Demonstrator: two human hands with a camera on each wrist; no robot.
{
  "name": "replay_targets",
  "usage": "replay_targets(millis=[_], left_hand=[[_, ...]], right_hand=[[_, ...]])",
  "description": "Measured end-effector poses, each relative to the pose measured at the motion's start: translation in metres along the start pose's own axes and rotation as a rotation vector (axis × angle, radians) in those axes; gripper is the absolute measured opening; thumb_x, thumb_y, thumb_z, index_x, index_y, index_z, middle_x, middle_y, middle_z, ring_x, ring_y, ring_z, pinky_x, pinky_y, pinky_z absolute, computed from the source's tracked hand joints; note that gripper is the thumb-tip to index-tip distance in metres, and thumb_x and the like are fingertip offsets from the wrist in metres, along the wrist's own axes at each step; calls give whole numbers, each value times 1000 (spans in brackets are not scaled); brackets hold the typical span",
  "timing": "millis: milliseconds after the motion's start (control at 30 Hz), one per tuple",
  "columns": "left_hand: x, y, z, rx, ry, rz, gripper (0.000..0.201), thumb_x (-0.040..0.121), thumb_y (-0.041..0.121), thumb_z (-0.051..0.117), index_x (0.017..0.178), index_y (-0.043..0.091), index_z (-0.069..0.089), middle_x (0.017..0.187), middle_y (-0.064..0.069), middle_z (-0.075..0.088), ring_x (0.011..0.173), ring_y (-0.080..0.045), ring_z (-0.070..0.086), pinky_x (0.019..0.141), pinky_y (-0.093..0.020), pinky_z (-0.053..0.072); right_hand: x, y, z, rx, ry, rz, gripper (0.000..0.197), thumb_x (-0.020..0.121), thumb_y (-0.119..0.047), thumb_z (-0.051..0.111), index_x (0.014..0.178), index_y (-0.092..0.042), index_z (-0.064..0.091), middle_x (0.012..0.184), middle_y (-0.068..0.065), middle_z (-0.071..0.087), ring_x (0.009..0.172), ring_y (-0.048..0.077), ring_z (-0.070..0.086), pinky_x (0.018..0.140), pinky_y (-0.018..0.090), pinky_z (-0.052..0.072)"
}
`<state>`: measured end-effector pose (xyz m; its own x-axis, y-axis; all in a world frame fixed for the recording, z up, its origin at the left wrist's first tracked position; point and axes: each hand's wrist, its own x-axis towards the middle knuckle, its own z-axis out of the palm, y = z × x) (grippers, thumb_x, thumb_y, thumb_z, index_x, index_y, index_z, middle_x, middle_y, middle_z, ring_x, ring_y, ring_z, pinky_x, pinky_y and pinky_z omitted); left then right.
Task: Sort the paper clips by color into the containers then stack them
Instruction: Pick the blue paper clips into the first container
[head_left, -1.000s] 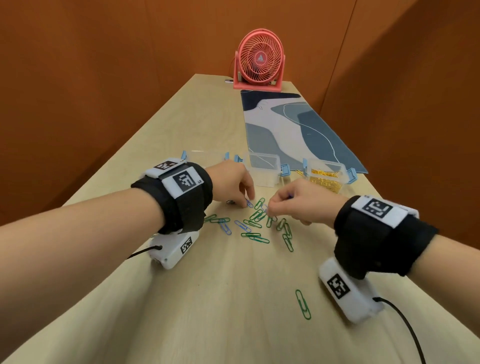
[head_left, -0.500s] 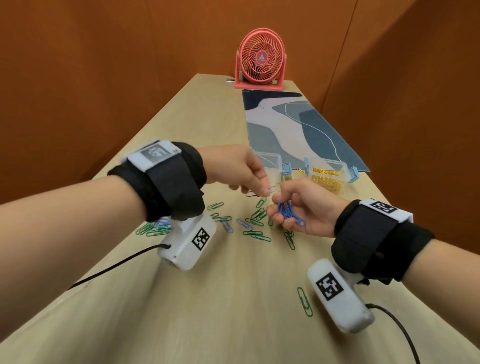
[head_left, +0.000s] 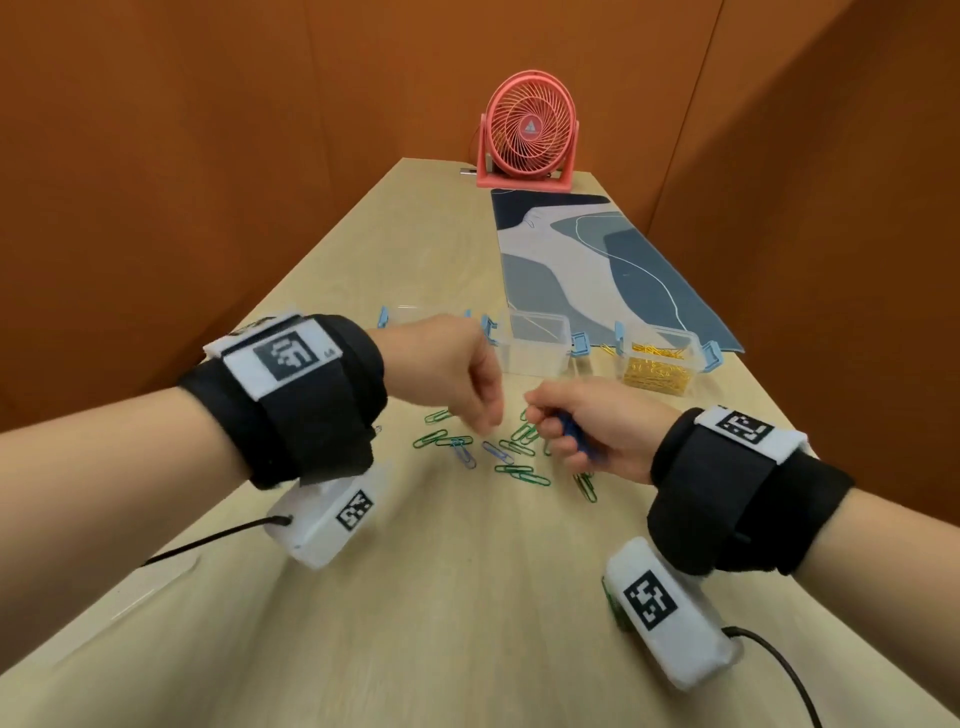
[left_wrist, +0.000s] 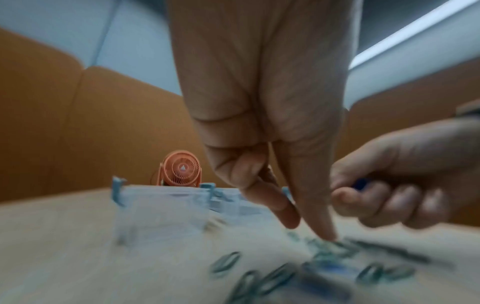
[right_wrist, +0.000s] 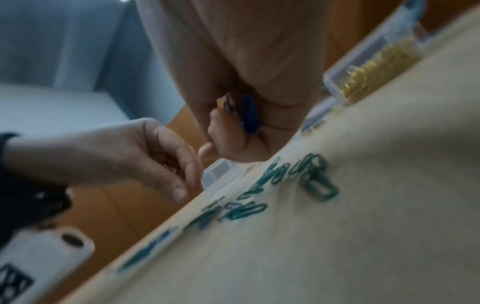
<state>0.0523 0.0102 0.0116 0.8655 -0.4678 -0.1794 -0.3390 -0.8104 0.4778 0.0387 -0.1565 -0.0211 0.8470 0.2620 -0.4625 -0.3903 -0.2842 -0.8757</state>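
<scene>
Green paper clips (head_left: 523, 476) and a few blue paper clips (head_left: 464, 453) lie scattered on the wooden table, between my hands. My right hand (head_left: 556, 441) hovers just above them, its fingers curled round a bunch of blue clips (head_left: 574, 434) (right_wrist: 248, 115). My left hand (head_left: 491, 421) reaches down with thumb and index finger (left_wrist: 315, 218) apart. The index tip is at the table among the clips and nothing is pinched. Behind the hands stand a clear empty container (head_left: 535, 345) and a clear container of gold clips (head_left: 657, 366). A third container (head_left: 402, 316) is partly hidden by my left hand.
A blue patterned mat (head_left: 597, 260) lies behind the containers on the right, and a pink fan (head_left: 527, 130) stands at the far end. Orange walls close in on both sides. A lone green clip (head_left: 613, 610) peeks from under my right wrist camera.
My left hand left the right hand and dropped to the loose clips on the table. My right hand turned palm down and closed round the blue bunch.
</scene>
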Motion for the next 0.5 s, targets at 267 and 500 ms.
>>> replay_targets(millis=[267,500], left_hand=[[-5,-24,15,225,-138,-62,5,76,21,74,80,24,72,73,12,64,61,-1,51,51,-4,35],[-9,-26,21,209,-80,-24,15,76,28,74,88,21,70,81,10,63,67,-3,51,53,-3,35]], right_hand=[[0,0,21,-1008,195,-315,16,82,-28,68,93,-18,73,73,-11,50,81,11,50,71,23,39],[4,-6,32,-1226,244,-353,15,84,-24,61,95,-18,69,89,1,59,82,17,53,66,26,40]])
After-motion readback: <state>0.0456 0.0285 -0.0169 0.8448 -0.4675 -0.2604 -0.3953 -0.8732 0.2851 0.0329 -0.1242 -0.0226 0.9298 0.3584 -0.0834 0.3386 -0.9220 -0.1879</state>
